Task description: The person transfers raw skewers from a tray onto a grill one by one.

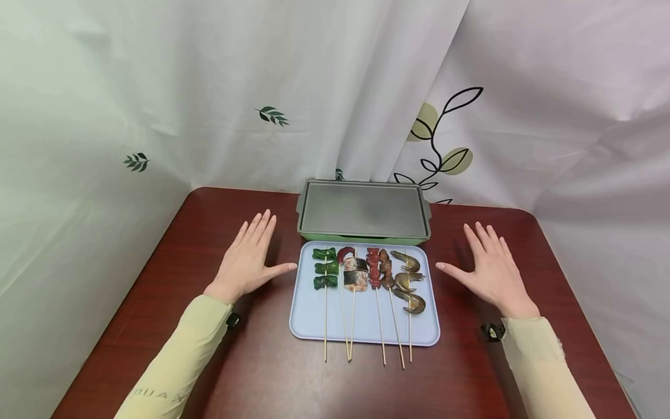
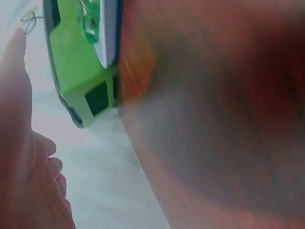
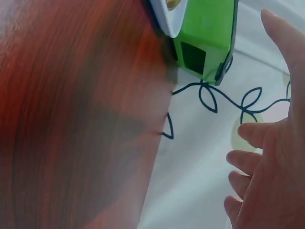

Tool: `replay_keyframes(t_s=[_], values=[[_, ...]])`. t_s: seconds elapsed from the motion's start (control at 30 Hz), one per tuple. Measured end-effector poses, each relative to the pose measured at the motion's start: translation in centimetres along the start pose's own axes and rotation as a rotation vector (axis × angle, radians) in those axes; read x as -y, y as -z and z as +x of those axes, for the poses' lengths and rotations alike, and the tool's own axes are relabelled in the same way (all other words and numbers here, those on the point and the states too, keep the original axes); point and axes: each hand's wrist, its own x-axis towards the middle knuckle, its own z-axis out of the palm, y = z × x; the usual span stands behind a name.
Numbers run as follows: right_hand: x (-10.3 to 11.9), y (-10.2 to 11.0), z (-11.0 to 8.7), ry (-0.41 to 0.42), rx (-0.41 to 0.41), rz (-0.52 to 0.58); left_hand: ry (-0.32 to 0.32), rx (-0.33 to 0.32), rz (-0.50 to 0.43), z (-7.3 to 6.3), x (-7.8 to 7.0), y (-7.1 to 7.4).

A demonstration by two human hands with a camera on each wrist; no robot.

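Note:
My left hand (image 1: 248, 260) hovers over the table to the left of a pale blue tray (image 1: 309, 323), fingers spread and nothing held. On the tray's other side my right hand (image 1: 494, 270) is likewise spread, thumb towards the tray. Several skewers lie side by side, their sticks past the front rim: green pepper (image 1: 325, 268), a curled red tentacle (image 1: 345, 254), fish pieces with dark skin (image 1: 356, 274), red meat (image 1: 373, 267), brown meat (image 1: 386, 269) and shrimp (image 1: 409, 283). Behind the tray stands a green electric griddle (image 1: 366, 209) with a flat grey plate.
The dark red wooden table (image 1: 251, 378) extends around the tray. White curtains (image 1: 324, 87) with leaf prints hang close behind the griddle and along both sides. A dark band (image 1: 232, 320) sits at the left wrist, another dark band (image 1: 493, 332) at the right.

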Motion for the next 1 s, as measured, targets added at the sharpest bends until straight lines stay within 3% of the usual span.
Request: replay_keyframes(t_s=[0.33,0.7,1.0], values=[[1.2,1.2,-0.8,0.031,0.013,0.031,-0.113,-0.026,-0.099,-2.6,-3.2,0.8],[3.9,2.6,-3.1,0.013,-0.005,0.084,-0.191,0.058,-0.092,-5.1,-6.4,-1.6],[6.2,2.1,-5.0,0.06,-0.008,0.133,-0.192,0.115,-0.061,-5.8,-7.6,-2.5]])
